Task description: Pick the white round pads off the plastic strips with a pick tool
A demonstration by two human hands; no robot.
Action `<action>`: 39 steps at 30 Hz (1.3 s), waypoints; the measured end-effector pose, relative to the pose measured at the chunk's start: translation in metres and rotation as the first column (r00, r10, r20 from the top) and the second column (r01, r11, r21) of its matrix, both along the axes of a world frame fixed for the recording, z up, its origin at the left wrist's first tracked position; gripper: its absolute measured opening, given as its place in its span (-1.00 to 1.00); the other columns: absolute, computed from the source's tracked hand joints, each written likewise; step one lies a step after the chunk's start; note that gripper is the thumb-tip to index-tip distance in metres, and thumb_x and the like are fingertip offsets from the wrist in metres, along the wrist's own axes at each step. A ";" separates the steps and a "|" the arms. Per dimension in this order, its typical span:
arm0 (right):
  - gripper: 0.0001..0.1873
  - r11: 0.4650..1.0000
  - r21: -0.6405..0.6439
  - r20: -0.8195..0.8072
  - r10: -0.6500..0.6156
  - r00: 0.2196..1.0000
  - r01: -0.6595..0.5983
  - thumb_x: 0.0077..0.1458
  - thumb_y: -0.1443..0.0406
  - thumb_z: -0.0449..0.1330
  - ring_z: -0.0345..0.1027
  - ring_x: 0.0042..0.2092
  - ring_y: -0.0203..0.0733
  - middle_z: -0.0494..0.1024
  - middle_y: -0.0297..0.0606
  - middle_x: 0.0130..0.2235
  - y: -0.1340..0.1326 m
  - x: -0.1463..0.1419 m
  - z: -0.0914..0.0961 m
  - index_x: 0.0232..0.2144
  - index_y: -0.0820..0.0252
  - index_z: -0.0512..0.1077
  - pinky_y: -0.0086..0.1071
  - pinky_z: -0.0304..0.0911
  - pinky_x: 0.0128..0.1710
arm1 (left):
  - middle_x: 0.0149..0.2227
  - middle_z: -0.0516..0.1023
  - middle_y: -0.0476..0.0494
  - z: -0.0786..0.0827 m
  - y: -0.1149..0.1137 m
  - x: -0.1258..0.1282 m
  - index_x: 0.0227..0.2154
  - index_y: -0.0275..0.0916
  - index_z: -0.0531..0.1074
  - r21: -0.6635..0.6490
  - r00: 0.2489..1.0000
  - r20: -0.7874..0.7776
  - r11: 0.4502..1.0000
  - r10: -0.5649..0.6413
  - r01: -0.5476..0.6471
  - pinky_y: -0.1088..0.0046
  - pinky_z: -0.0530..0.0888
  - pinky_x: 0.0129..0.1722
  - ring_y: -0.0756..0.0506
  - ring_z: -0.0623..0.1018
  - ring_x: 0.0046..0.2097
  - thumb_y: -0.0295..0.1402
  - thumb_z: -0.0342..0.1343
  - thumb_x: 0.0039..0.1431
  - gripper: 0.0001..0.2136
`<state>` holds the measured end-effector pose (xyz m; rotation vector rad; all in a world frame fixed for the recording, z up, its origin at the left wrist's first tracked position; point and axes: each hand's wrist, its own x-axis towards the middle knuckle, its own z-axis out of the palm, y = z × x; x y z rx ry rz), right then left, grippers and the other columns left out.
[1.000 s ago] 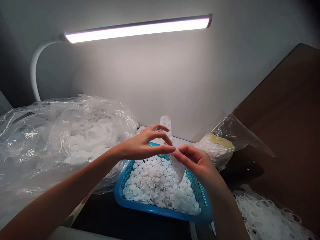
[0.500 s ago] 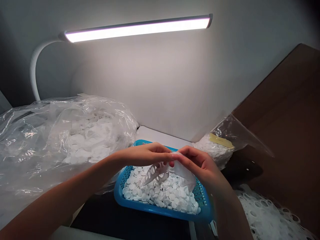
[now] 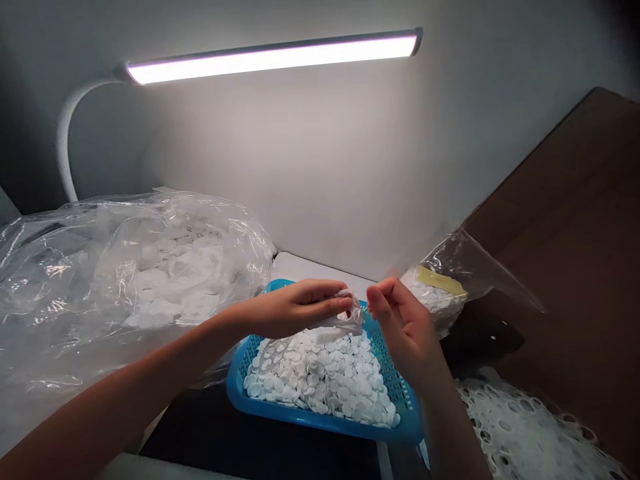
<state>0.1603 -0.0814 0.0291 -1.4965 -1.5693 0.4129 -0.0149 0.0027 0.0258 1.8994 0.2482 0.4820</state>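
Observation:
My left hand (image 3: 300,308) pinches a thin white sheet with round holes (image 3: 353,323), its thumb over the top. The sheet is bunched at the fingertips and hangs above a blue plastic basket (image 3: 310,419). Inside the basket lies a heap of small white discs (image 3: 320,380). Just right of the sheet, apart from it, is my right hand (image 3: 403,323). Its thumb and fingers are curled together over the basket's right side; whether anything small sits between them is hidden.
A large clear plastic bag (image 3: 185,267) of white pieces fills the left. At back right stands a smaller bag (image 3: 440,293) with a yellow strip. White sheets with holes (image 3: 535,427) pile up at lower right, by a brown panel (image 3: 565,267). A lamp (image 3: 275,59) shines overhead.
My right hand has let go of the sheet and moved slightly right. The sheet, stretched between both hands before, is now bunched in my left hand alone.

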 end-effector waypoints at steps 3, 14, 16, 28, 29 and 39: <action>-0.61 0.993 -0.068 0.065 0.104 0.992 -0.100 0.16 0.01 0.04 0.13 -0.47 -0.32 0.27 -0.38 -0.54 -0.003 -0.001 0.000 -0.53 0.15 0.25 -0.43 0.08 -0.47 | -0.49 0.12 0.05 0.000 -0.002 0.000 -0.39 -0.26 0.26 0.054 1.000 -0.017 0.998 -0.018 0.019 0.55 0.16 -0.53 0.07 0.13 -0.48 -0.20 -0.13 0.30 -0.75; -0.69 0.893 -0.069 -0.402 0.382 0.832 -0.444 0.16 0.07 0.08 0.31 -0.53 -0.33 0.41 -0.38 -0.55 0.004 0.007 -0.010 -0.48 0.15 0.29 -0.45 0.26 -0.51 | -0.48 0.19 0.03 0.002 -0.005 0.001 -0.34 -0.29 0.32 -0.141 0.993 0.056 0.983 -0.108 0.115 0.52 0.16 -0.50 0.06 0.16 -0.47 -0.22 -0.16 0.32 -0.73; -0.70 0.896 -0.065 -0.444 0.369 0.817 -0.440 0.14 0.08 0.10 0.38 -0.45 -0.29 0.45 -0.34 -0.49 0.006 0.007 -0.011 -0.48 0.15 0.29 -0.39 0.36 -0.42 | -0.48 0.20 0.02 -0.004 0.000 0.002 -0.42 -0.29 0.27 -0.215 0.989 0.125 0.972 -0.074 0.100 0.54 0.18 -0.49 0.07 0.19 -0.46 -0.22 -0.14 0.31 -0.73; -0.70 0.895 0.015 -0.499 0.393 0.773 -0.445 0.14 0.15 0.09 0.40 -0.07 -0.12 0.51 -0.22 -0.15 0.010 0.000 -0.009 -0.57 0.16 0.25 -0.23 0.39 -0.14 | -0.54 0.14 0.06 -0.014 0.015 0.010 -0.47 -0.28 0.21 -0.445 0.947 0.297 0.895 0.124 0.022 0.60 0.15 -0.56 0.09 0.15 -0.53 -0.26 -0.05 0.23 -0.77; -0.71 0.918 0.019 -0.454 0.361 0.815 -0.395 0.15 0.14 0.08 0.42 -0.13 -0.16 0.51 -0.24 -0.21 0.009 -0.001 -0.010 -0.54 0.15 0.28 -0.28 0.41 -0.21 | -0.53 0.16 0.05 -0.014 0.014 0.010 -0.47 -0.29 0.23 -0.411 0.959 0.262 0.911 0.112 0.005 0.59 0.16 -0.55 0.09 0.17 -0.52 -0.24 -0.05 0.24 -0.76; -0.65 0.991 -0.080 0.045 0.107 0.993 -0.103 0.20 0.08 0.00 0.20 -0.50 -0.32 0.32 -0.38 -0.56 -0.006 -0.006 0.006 -0.52 0.14 0.27 -0.46 0.11 -0.51 | -0.55 0.08 0.08 -0.012 0.008 0.010 -0.53 -0.29 0.21 -0.328 0.993 0.116 0.945 0.030 0.010 0.57 0.03 -0.57 0.10 0.10 -0.52 -0.16 0.00 0.22 -0.67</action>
